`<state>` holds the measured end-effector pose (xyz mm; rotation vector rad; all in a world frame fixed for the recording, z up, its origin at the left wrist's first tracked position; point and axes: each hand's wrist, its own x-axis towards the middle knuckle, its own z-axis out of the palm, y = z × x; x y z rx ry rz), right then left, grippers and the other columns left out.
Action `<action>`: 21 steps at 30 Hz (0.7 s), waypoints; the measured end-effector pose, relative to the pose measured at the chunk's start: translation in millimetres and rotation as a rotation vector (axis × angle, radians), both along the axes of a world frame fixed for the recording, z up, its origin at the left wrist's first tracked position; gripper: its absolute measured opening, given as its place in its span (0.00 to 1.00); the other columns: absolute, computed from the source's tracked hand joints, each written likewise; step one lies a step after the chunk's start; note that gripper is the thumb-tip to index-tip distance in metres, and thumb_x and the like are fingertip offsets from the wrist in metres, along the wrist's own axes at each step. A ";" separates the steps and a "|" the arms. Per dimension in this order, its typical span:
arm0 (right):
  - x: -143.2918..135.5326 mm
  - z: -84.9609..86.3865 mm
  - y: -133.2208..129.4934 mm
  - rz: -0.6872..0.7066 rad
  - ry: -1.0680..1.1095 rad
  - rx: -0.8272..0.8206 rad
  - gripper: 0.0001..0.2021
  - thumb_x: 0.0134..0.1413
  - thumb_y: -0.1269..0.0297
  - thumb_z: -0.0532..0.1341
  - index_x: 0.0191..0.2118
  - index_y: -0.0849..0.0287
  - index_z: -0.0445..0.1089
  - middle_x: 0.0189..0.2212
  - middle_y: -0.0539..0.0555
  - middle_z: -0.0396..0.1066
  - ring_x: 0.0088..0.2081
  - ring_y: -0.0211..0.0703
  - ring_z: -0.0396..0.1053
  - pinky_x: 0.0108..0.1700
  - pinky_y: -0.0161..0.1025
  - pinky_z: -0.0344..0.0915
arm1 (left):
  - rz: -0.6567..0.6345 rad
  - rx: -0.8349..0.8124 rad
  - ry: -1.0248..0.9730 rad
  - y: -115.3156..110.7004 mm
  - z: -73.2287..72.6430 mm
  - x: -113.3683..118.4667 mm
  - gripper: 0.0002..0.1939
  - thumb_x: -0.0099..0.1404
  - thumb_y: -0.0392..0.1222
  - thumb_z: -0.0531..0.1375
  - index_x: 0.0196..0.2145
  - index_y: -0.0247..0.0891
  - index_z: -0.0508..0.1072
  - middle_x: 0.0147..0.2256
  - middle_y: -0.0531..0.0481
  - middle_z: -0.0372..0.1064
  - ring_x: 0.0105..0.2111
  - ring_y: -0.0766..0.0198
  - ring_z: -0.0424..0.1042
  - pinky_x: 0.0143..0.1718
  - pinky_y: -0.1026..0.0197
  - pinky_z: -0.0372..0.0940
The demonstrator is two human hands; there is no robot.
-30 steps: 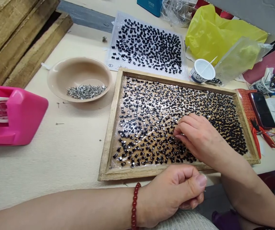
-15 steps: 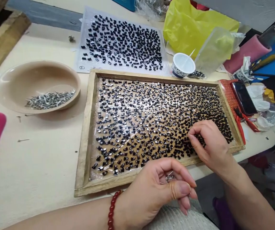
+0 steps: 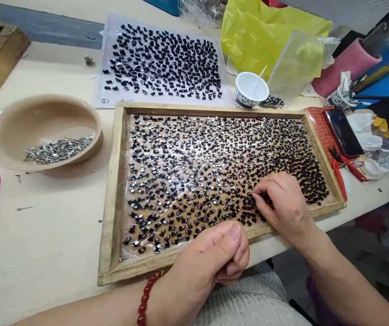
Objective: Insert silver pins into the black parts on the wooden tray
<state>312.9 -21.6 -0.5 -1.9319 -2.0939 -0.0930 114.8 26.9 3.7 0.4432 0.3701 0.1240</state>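
Note:
My left hand (image 3: 215, 256) is closed in a fist before the near rim of a wooden-framed tray (image 3: 111, 194). The small silver pins that showed in its palm earlier are hidden inside the fingers. Over the tray's right half, my right hand (image 3: 284, 208) pinches thumb and forefinger together, fingertips down among small black pieces (image 3: 187, 222) with shiny silver spots. Anything in that pinch is too small to make out. The black pieces lie spread across the tray on clear film.
A beige bowl (image 3: 41, 117) holding silver pins (image 3: 60, 149) stands left. Behind the tray are a white sheet (image 3: 108, 43) of black pieces, a white cup (image 3: 252, 88) with a stick and a yellow bag (image 3: 255, 36). Red-handled pliers (image 3: 339, 179) and a phone (image 3: 343, 131) lie right.
My left hand has curled from half open into a fist, covering the pins. My right hand has shifted left and lower onto the black pieces. The whole view has swung slightly.

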 end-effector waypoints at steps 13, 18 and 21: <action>-0.3 -1.5 0.9 -0.005 0.015 -0.010 0.02 0.55 0.72 0.57 0.32 0.59 0.64 0.32 0.53 0.69 0.37 0.42 0.62 0.40 0.40 0.55 | -0.014 -0.032 -0.005 -0.1 -3.1 0.4 0.14 0.66 0.47 0.56 0.28 0.35 0.61 0.22 0.57 0.54 0.20 0.74 0.49 0.22 0.66 0.44; -1.6 -0.6 1.3 -0.012 0.028 -0.018 0.02 0.55 0.72 0.57 0.32 0.59 0.65 0.31 0.53 0.69 0.37 0.42 0.63 0.40 0.41 0.55 | -0.028 -0.007 0.003 1.6 -3.8 1.0 0.16 0.67 0.49 0.54 0.27 0.36 0.60 0.21 0.57 0.54 0.20 0.73 0.49 0.22 0.66 0.44; -2.1 -1.0 1.2 -0.015 0.033 -0.015 0.02 0.55 0.71 0.57 0.32 0.59 0.65 0.31 0.53 0.69 0.36 0.42 0.63 0.40 0.41 0.55 | -0.028 -0.006 0.008 1.3 -3.9 0.9 0.16 0.66 0.49 0.55 0.26 0.36 0.60 0.21 0.57 0.54 0.20 0.73 0.48 0.22 0.66 0.43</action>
